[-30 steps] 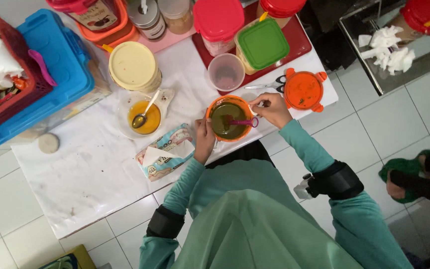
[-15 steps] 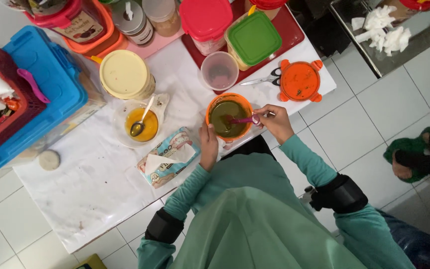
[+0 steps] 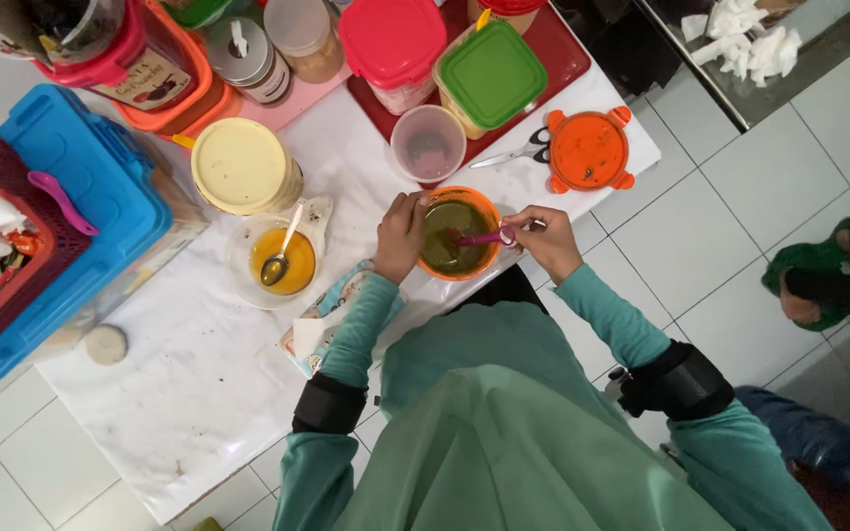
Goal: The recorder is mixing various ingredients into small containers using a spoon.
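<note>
Evidently the orange bowl [image 3: 457, 234] of dark green paste is steadied on the table [image 3: 199, 393] by the left hand [image 3: 400, 236], clasped on its nine o'clock rim, while a pink spoon [image 3: 484, 238], pinched in the right hand [image 3: 543, 238], enters from three o'clock for stirring.

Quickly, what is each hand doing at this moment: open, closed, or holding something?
Left hand: closed on the rim of the orange bowl of dark green liquid.
Right hand: closed on the purple spoon in that bowl.
</note>
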